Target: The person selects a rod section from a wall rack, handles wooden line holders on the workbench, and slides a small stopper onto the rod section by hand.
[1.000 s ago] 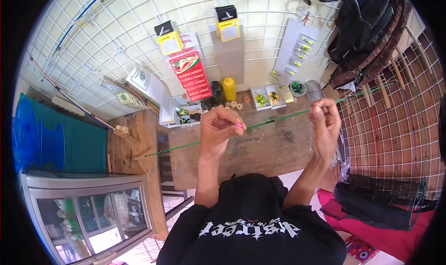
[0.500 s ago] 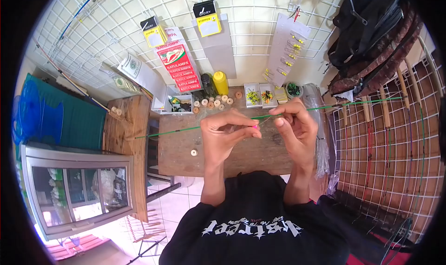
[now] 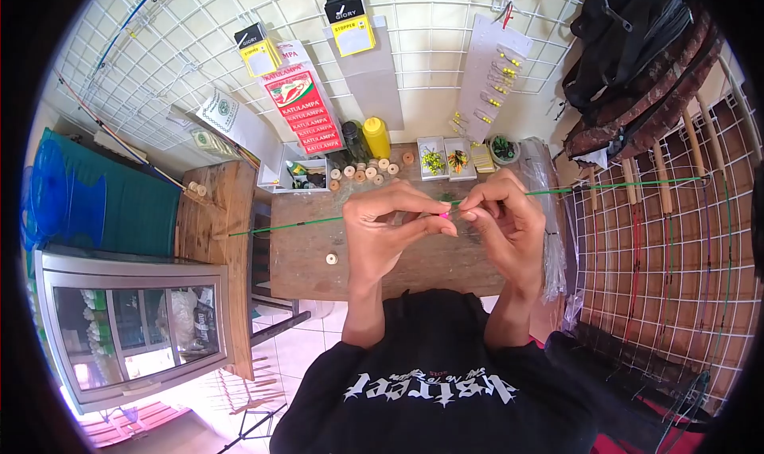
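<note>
A thin green fishing rod (image 3: 318,222) stretches across the view above the tabletop and passes behind my fingers. My left hand (image 3: 386,227) is closed in a pinch on a small pink thing (image 3: 444,214), mostly covered by the fingertips. Close beside it, my right hand (image 3: 507,223) is pinched shut at the rod; a fine thread seems to run between the two hands, though its ends are hidden. The fingertips of both hands nearly meet.
On the wooden table (image 3: 318,283) are several wooden spools (image 3: 360,175), a lone spool (image 3: 332,258), a yellow bottle (image 3: 376,139) and small white boxes (image 3: 432,158). Packets hang on the wall grid. A glass-fronted cabinet (image 3: 131,271) stands left; bags (image 3: 629,80) hang right.
My right hand has come closer to my left, narrowing the gap between the fingertips. The rod's right end has dropped slightly in view. The pink thing has shifted a little right.
</note>
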The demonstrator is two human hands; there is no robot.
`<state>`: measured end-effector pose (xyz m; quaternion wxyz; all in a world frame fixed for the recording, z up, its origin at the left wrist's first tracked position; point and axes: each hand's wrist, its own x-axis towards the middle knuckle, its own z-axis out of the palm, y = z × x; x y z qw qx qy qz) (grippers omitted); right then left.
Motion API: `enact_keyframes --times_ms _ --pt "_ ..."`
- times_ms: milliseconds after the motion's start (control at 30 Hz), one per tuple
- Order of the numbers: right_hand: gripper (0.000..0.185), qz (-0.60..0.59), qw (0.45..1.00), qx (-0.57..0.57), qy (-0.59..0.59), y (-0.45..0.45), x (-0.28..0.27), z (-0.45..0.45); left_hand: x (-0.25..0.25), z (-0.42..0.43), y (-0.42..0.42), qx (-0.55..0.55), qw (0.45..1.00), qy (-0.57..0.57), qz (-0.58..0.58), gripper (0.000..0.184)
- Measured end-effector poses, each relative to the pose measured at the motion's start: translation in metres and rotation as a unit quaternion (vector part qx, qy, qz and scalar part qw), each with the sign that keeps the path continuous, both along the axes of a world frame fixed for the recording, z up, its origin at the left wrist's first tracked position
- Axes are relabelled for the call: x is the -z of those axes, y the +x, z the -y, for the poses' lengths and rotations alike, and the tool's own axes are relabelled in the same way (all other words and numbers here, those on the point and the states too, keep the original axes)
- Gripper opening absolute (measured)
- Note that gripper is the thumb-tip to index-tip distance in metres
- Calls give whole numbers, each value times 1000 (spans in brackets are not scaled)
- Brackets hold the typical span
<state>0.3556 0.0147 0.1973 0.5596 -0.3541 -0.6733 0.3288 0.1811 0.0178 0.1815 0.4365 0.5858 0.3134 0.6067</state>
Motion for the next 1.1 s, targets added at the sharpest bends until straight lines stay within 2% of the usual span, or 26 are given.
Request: enact_keyframes --times_ms 67,133,267,333,633,767,833,933,1000,1067,1100 --pt "11 0 1000 12 5 -3 2 1 0 0 -3 5 1000 8 -6 25" --pt "11 -72 997 17 -22 -8 4 5 2 0 -5 7 1000 5 -9 23" --pt "12 -68 997 33 9 -13 11 6 4 3 -7 -1 1000 -23 -11 19" --pt "10 -46 997 44 33 -15 13 8 1 3 -7 -10 998 -19 -65 15" --pt "6 -50 994 93 39 -29 15 5 -3 3 -13 14 993 -7 -115 14" --pt "7 -60 990 122 32 -23 20 -4 2 0 -18 24 995 -4 -96 13" --pt "9 -98 987 124 13 -19 12 -6 3 0 -20 -9 998 -9 -66 12" --pt "9 -111 991 74 8 -19 6 -4 2 -2 -19 -16 1000 -15 -9 11" --pt "14 -87 994 71 6 -15 6 -4 1 -3 -18 -20 1000 -8 -9 11" --pt "20 17 996 84 35 -13 2 -3 0 -4 -16 -23 1000 -1 -10 11" --pt "20 17 996 84 35 -13 0 -3 1 -5 -16 -24 1000 1 -5 11"
